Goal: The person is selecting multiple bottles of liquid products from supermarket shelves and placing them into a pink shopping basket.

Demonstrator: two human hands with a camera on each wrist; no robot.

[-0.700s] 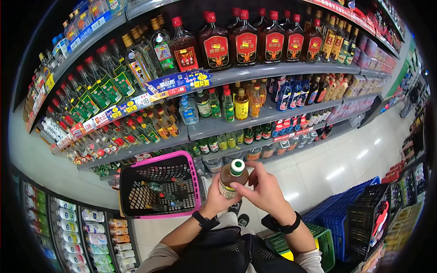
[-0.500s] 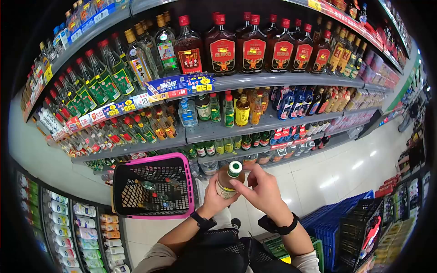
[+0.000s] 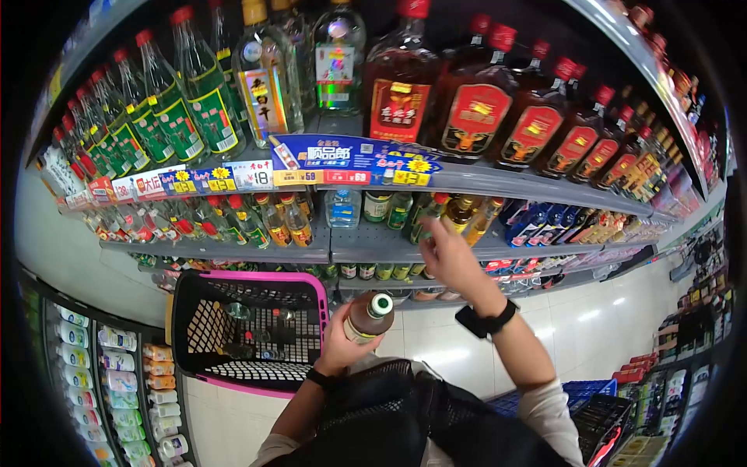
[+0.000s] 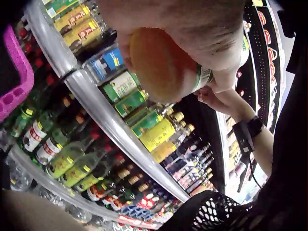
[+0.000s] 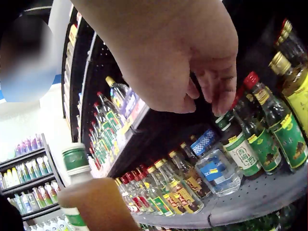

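In the head view my left hand point(image 3: 339, 342) grips a bottle of amber-brown liquid point(image 3: 364, 317) with a green-and-white cap, held tilted beside the basket. My right hand point(image 3: 451, 261) reaches out over the middle shelf, its fingers pointing down near a red-capped green bottle point(image 3: 424, 218). In the right wrist view its thumb and fingers are apart with nothing between them. The fingertips overlap the top of a dark bottle with a pale label point(image 5: 242, 150). A clear bottle with a blue label point(image 5: 217, 171) stands to its left.
A black basket with a pink rim point(image 3: 322, 307) stands left of me, several small bottles point(image 3: 237, 311) inside. Above the reaching hand, the upper shelf edge carries a blue price banner point(image 3: 350, 156). Large red-labelled bottles point(image 3: 475, 113) line that shelf. Blue baskets point(image 3: 580, 393) stand at right.
My right hand has left the amber bottle and moved forward to the middle shelf. The left hand keeps the bottle, now tilted more. The view has come closer to the shelves.
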